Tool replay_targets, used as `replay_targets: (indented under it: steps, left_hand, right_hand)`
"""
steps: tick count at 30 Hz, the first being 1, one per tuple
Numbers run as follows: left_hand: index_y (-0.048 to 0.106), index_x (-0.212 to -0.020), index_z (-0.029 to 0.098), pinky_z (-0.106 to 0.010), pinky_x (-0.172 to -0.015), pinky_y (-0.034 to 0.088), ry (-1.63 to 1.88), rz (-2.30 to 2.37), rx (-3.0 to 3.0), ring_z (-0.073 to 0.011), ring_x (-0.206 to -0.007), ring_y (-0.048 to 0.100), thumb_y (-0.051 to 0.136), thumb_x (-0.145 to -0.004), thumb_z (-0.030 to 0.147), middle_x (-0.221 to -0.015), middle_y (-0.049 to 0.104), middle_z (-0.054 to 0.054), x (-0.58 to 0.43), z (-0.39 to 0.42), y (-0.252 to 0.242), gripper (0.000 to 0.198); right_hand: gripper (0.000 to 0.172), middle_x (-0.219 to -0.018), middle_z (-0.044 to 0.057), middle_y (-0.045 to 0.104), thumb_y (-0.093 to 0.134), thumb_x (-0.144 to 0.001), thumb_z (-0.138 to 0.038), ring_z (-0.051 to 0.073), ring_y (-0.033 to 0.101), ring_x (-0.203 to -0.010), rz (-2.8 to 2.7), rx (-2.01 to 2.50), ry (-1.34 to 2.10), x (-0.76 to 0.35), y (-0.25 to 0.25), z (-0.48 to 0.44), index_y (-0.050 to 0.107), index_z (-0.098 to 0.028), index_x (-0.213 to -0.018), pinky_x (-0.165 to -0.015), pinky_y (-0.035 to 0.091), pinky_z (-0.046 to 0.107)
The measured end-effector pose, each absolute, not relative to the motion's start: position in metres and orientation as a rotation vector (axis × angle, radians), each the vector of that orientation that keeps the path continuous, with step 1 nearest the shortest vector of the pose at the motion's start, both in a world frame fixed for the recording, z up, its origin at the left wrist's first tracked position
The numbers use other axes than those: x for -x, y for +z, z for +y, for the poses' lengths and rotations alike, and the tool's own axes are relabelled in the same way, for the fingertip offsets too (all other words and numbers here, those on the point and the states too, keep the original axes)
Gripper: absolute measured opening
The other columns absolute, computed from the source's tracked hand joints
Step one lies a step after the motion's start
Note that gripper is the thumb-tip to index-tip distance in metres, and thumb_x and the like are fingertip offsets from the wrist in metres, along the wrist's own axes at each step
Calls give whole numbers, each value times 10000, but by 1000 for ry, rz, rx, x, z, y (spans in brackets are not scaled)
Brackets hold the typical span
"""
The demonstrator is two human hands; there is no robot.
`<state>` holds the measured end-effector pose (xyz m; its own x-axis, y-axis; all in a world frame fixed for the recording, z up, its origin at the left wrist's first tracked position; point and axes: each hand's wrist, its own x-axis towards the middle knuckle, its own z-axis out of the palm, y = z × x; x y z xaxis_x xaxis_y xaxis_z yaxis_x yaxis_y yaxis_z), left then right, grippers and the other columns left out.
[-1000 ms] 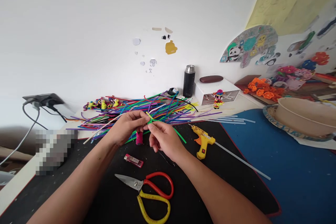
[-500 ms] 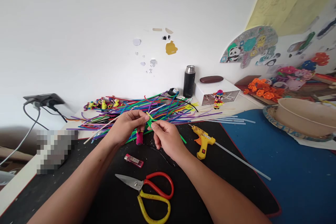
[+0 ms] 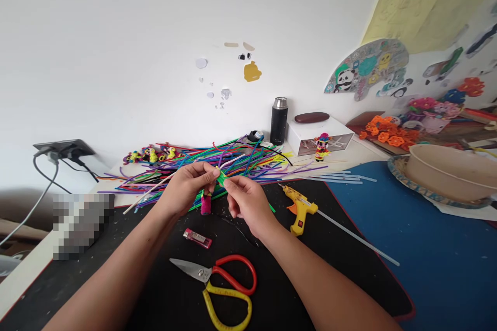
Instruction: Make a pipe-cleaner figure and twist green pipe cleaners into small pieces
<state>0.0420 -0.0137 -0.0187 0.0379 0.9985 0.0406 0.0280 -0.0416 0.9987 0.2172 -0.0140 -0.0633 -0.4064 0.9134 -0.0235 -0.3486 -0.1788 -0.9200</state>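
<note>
I am looking down at my two bare hands, which meet above the far part of a black mat [image 3: 272,279] on the work surface. My left hand [image 3: 185,187] and my right hand [image 3: 248,202] each have a grip pinched with thumb and fingertips on the same green pipe cleaner [image 3: 222,180]. The two grips almost touch at a bent or twisted spot, held just above the mat. One end of the green pipe cleaner runs on to the right and down behind my right hand.

A short pink fuzzy piece [image 3: 205,205] sits just below my left fingers. I cannot tell whether it is joined to the green piece.

Just beyond my hands, a loose pile of coloured pipe cleaners [image 3: 233,158] spreads across the pale surface towards the wall.

On the mat nearer to me, a small red lighter [image 3: 198,238] lies between my forearms. Nearer still are scissors [image 3: 227,282] with one red and one yellow handle, their blades pointing left.

To the right of my right hand lies a yellow glue gun [image 3: 298,209] with a long clear glue stick trailing behind it to the right.

Against the wall stand a dark flask [image 3: 279,121] and, just beside it, a white box [image 3: 322,134].
</note>
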Motion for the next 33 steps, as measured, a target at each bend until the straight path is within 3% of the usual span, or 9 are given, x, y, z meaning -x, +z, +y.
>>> replay_targets:
  steps: [4, 23, 29, 33]
  left_hand:
    - [701, -727, 167, -245, -546, 446, 1209, 1210, -1337, -118, -535, 550, 897, -790, 459, -582, 641, 12, -42, -15, -18, 357]
    - [734, -760, 195, -279, -609, 521, 940, 1406, -1729, -192, -610, 651, 805, -809, 542, -654, 693, -24, -30, -17, -7, 357]
    - [773, -767, 217, -248, -585, 468, 738, 1513, -1924, -189, -608, 645, 763, -850, 467, -657, 711, -18, -22, -22, 0, 264]
    - [755, -744, 202, -270, -594, 503, 889, 1441, -1709, -192, -598, 645, 825, -795, 525, -638, 706, -25, -27, -20, 0, 334]
  right_hand:
    - [424, -541, -89, 543, 797, -790, -576, 87, 451, -395, -1118, 755, 1714, -216, -64, -13, 631, -208, -918, -402, 257, 216]
    - [210, -550, -82, 520, 677, -917, -419, 97, 424, -392, -1400, 843, 1494, -213, -76, -13, 630, -222, -859, -424, 303, 244]
    - [159, -617, -49, 579, 675, -927, -339, 113, 487, -489, -1584, 900, 1367, -214, -76, -16, 643, -221, -824, -491, 329, 249]
    - [191, -551, -82, 531, 650, -951, -404, 103, 443, -400, -1477, 836, 1488, -215, -74, -16, 625, -224, -889, -440, 328, 248]
